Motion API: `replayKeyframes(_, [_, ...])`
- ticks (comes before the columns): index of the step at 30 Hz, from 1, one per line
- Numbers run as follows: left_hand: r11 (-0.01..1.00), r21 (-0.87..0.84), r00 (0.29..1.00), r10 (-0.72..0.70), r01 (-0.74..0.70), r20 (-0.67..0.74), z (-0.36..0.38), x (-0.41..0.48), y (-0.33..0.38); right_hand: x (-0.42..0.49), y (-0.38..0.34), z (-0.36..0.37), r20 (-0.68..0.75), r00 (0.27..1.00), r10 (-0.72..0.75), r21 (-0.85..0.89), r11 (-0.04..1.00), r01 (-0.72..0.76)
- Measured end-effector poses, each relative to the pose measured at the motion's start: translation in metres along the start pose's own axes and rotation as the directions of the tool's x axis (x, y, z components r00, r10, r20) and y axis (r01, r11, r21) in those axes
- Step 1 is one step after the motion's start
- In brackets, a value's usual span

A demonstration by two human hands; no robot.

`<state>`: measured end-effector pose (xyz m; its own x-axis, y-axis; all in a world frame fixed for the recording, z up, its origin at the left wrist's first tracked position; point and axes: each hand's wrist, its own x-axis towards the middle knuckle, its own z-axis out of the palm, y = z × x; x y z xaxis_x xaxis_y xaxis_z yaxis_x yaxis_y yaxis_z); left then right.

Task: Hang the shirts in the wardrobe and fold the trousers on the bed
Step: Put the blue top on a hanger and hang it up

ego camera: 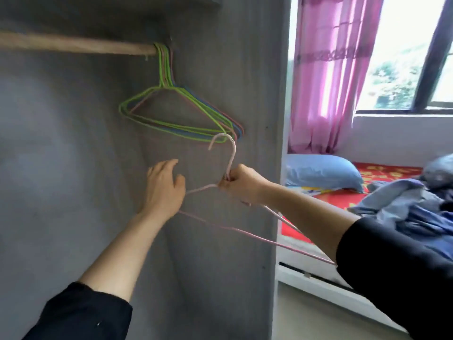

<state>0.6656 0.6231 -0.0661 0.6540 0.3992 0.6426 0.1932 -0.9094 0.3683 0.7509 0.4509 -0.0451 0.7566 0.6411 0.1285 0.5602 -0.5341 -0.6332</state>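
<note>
Right hand (239, 184) fingers clenched round the neck of a pink hanger (231, 155), inside the wardrobe (220, 69) just below the spare hangers (164, 69) bunched at the rod's (73, 46) right end. Left hand (164, 190) fingers released and spread at the hanger's left shoulder, grasping nothing. Clothes (404, 207) heaped on the bed (343, 200), right.
</note>
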Motion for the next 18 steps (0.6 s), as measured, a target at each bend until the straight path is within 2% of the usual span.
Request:
replayKeyframes(4, [0.976,-0.215,0.990,-0.015,0.046,0.144,0.072,-0.056,0.056,-0.062,0.083,-0.017,0.006,0.989,0.146,0.038,0.988,-0.147])
replayKeyframes(9, [0.952,-0.306,0.956,0.072,0.020,0.284,0.159,-0.114,0.140,-0.143,0.201,-0.045,-0.023,0.935,0.354,0.038,0.935,-0.353])
replayKeyframes(13, [0.937,-0.349,0.888,0.144,0.020,0.437,0.227,-0.151,0.235,-0.207,0.292,-0.083,-0.090,0.869,0.487,0.055,0.873,-0.484])
replayKeyframes(18, [0.913,-0.408,0.767,0.269,-0.011,0.582,0.310,-0.203,0.388,-0.290,0.406,-0.143,-0.146,0.784,0.604,0.096,0.797,-0.596])
